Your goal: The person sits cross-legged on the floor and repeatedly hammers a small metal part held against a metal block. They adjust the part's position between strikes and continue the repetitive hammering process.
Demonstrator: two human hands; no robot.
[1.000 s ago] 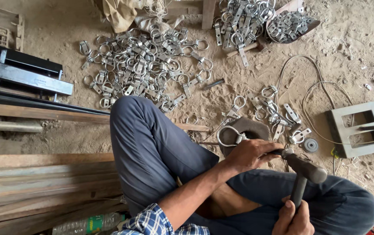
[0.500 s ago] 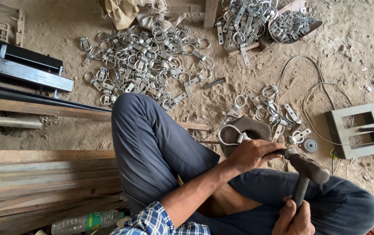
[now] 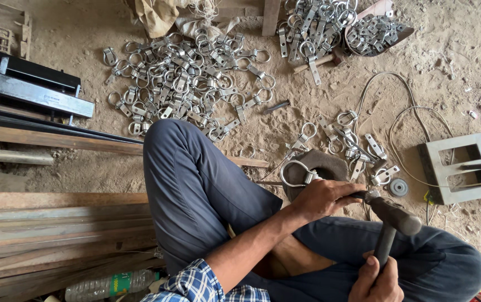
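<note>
Steel ring clamp (image 3: 296, 173) lies on a dark round block (image 3: 330, 165) on the sandy floor (image 3: 447, 67), just past the knee. Left hand (image 3: 324, 198) pins it there, fingers curled closed around a small piece. Right hand (image 3: 376, 282) grips the hammer (image 3: 391, 223) handle, its head just beside the left hand.

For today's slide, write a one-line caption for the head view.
Seated on sandy ground, left hand steadies a metal ring clamp on a block while right hand grips a hammer.

Sandy floor (image 3: 464, 67), heaps of metal ring clamps (image 3: 184, 78), steel bars (image 3: 27, 95), plastic bottle (image 3: 111, 284)
</note>
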